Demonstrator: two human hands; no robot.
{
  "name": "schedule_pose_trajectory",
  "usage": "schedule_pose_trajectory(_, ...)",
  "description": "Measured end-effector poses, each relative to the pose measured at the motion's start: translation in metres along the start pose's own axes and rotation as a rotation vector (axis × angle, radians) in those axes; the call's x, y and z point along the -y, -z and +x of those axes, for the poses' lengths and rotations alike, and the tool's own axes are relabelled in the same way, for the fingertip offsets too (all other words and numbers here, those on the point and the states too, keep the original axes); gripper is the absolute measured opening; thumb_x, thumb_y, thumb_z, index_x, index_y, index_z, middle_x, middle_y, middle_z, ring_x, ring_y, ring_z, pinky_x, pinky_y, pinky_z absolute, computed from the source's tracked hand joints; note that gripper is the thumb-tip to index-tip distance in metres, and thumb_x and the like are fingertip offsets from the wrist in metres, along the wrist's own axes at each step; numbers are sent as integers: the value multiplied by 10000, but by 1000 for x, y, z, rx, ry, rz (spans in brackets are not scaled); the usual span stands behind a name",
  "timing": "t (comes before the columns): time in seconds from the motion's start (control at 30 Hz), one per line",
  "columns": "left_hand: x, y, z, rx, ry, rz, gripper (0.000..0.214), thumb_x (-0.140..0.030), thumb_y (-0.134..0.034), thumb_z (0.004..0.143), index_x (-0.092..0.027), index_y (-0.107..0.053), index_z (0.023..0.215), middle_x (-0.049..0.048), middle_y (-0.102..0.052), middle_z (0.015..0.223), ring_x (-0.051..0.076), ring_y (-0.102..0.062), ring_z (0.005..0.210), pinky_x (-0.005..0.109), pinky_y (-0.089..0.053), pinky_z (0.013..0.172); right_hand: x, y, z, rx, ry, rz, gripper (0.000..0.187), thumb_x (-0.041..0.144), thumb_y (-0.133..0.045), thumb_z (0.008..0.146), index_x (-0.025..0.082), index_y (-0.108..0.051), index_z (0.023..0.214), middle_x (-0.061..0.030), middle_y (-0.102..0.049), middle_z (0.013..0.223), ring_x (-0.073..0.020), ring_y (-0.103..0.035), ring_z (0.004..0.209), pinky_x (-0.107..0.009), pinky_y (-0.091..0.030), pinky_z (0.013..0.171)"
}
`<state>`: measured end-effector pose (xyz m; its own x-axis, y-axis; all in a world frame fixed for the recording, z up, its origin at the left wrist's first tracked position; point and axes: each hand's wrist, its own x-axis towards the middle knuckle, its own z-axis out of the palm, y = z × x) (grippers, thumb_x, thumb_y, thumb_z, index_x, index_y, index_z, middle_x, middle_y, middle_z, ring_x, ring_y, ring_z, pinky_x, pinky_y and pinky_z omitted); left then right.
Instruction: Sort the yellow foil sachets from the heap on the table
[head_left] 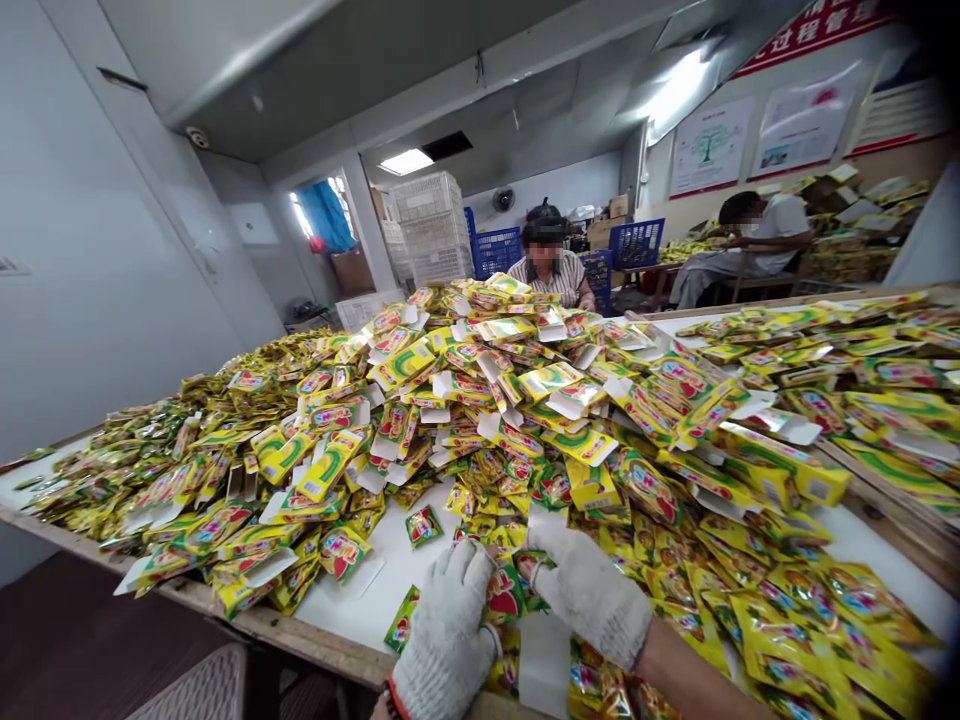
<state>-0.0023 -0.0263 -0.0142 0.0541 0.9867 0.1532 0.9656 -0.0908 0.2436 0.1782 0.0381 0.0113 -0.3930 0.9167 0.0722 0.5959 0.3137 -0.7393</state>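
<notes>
Through the head camera I monitored two gloved hands at the near edge of a white table [367, 606]. Left hand [452, 625]: the fingers were bent and close together, the thumb apart from them, at the left side of a red-and-green packet [505, 592]. I could not tell whether this hand gripped that packet. Right hand [592, 600]: the thumb and fingers pinched a small packet [534, 566] just beside the first one. The red-and-green packet lay between both hands. A white flap [545, 655] stood out below the right hand, near the table edge.

I noted a single loose packet [424, 526] on bare table surface, beyond the left hand. A heap of yellow cartons [465, 365], many with flaps open, rose ahead of the hands. Yellow pouches [817, 640] covered the area to the right. A seated co-worker [551, 262] faced the heap from its far side.
</notes>
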Motion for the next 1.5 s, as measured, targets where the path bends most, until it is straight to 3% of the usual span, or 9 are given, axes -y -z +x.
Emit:
schedule_pose_trajectory(0.23,8,-8,-2,-125,13,-16,742,-80,-511,642,-154,-493,1380,142,-533,1388,295,-455,1303,446,-370,1129,0,-1,-2,-69,64,14,112,292,-608,785,185,-616,755,-18,-603,768,-156,-517,699,-254,-404,629)
schedule_pose_trajectory(0.37,5,-5,-2,-69,-36,-12,758,-59,-512,606,-203,-529,1351,103,-580,1328,298,-513,1229,446,-412,1091,1,-8,1,-36,51,-102,146,168,-578,743,192,-554,601,1,-528,629,-137,-450,617,-259,-355,594)
schedule_pose_trajectory(0.6,3,-4,-1,-146,37,22,669,-72,-515,664,-168,-543,1326,134,-568,1309,303,-501,1234,435,-415,1079,13,1,-2,321,-160,369,162,229,-523,810,176,-659,880,47,-543,501,-91,-466,403,-203,-339,449)
schedule_pose_trajectory(0.73,1,-3,-2,-97,19,-22,699,-40,-513,624,-186,-561,1307,128,-569,1312,311,-500,1237,460,-405,1078,15,4,-11,526,-201,548,103,288,-514,831,202,-556,794,81,-486,385,-83,-438,335,-170,-268,388)
schedule_pose_trajectory(0.87,0,14,-3,-9,-24,-252,593,-148,-611,677,-218,-576,1264,102,-597,1286,307,-531,1206,425,-436,1034,12,-3,-12,500,-205,512,127,326,-525,824,215,-514,764,89,-469,364,-80,-402,301,-169,-262,366)
schedule_pose_trajectory(1.03,2,53,8,266,51,-668,240,-352,-560,845,-173,-632,988,35,-683,931,200,-623,883,270,-491,761,11,-1,-5,448,-126,528,153,330,-516,822,194,-575,859,95,-479,391,-75,-449,324,-159,-274,392)
schedule_pose_trajectory(1.17,-12,71,19,221,53,-514,134,-308,-572,822,-180,-613,816,-13,-618,769,150,-557,745,234,-410,643,18,5,2,419,-108,345,200,354,-572,809,197,-540,688,75,-496,353,-61,-325,289,-178,-214,352)
schedule_pose_trajectory(1.33,-25,86,36,167,-92,-599,174,-362,-577,832,-190,-591,855,-14,-594,750,141,-537,711,229,-406,616,31,38,0,175,-29,266,243,270,-614,776,183,-566,554,65,-486,386,-67,-390,381,-193,-265,409)
schedule_pose_trajectory(1.5,14,100,52,-60,-69,-667,387,-476,-528,865,-185,-578,1116,52,-656,1026,190,-599,930,286,-478,808,4,117,-20,-464,71,700,196,288,-590,811,182,-704,691,18,-661,641,-98,-509,558,-206,-376,495)
